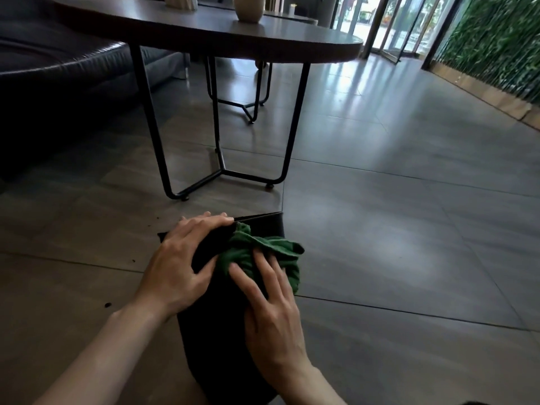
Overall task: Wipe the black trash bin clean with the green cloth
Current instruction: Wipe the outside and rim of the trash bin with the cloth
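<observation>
The black trash bin (225,331) is laid on its side on the tiled floor (409,229), in front of a round table (204,33), with its open mouth turned away from the person. The left hand (178,270) is spread flat over the upper left of the bin near the rim; its grip is open and nothing is enclosed, so the bin is only braced. The right hand (271,314) is pressed, fingers extended, onto the bunched green cloth (263,252); the cloth is pinned against the bin wall under the fingertips rather than clenched.

For a good result, the bin is best kept steadied by the left hand while the cloth is drawn in long overlapping passes from rim to base. The cloth is better flattened, so that more of it bears on the surface. The bin is then turned, so that each face and the rim are reached.
</observation>
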